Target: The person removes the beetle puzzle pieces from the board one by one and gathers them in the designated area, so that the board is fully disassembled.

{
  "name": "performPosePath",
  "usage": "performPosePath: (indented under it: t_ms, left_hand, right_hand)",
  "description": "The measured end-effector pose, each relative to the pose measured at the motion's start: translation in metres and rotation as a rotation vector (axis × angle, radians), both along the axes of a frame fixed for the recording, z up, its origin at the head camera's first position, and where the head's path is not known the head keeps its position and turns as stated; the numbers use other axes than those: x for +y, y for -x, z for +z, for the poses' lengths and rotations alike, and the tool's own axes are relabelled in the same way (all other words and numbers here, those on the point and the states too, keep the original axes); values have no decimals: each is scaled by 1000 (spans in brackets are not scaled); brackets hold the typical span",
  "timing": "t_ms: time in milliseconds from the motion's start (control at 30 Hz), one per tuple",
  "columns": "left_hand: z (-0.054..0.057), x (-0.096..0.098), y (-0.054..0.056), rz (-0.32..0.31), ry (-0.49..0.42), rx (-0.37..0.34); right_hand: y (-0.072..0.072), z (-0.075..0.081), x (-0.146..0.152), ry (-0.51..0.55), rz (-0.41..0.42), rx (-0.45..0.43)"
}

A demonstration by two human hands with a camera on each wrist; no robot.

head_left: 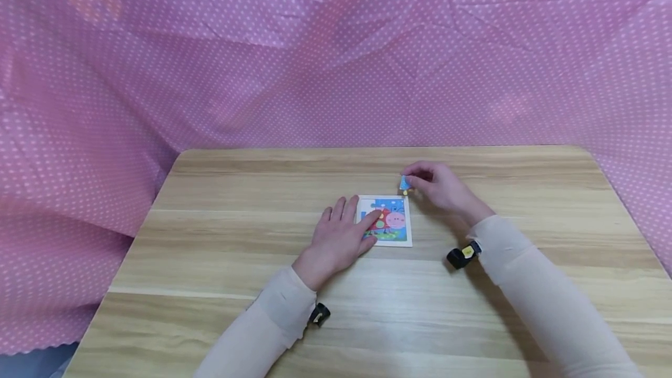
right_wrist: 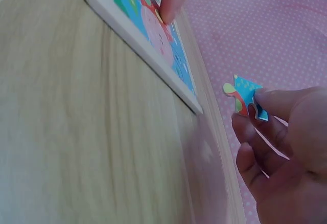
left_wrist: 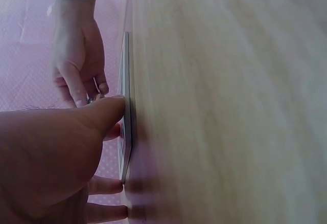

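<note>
Jigsaw piece (right_wrist: 248,87) is hovering just off the far right corner of the framed jigsaw (head_left: 397,244), the right hand (head_left: 438,185) pinching it between thumb and fingers. With fingers spread, the left hand (head_left: 341,235) is resting partly on the picture, probably steadying it. Good handling is likely calling for a light edge grip and matching colours and knobs before pressing. A black wrist device (head_left: 457,259) is carrying a yellow label, too small for reading.
</note>
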State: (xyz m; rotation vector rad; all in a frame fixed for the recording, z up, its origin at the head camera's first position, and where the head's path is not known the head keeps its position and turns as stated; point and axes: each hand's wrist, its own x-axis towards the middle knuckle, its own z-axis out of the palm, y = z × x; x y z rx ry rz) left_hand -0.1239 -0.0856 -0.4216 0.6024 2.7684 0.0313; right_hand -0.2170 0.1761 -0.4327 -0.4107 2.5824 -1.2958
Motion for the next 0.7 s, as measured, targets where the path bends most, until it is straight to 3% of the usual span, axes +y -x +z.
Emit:
performPosePath:
  t_ms: [700]
  left_hand:
    - [1, 0, 1, -6, 7, 16]
  right_hand:
    - [14, -17, 19, -100, -92, -21]
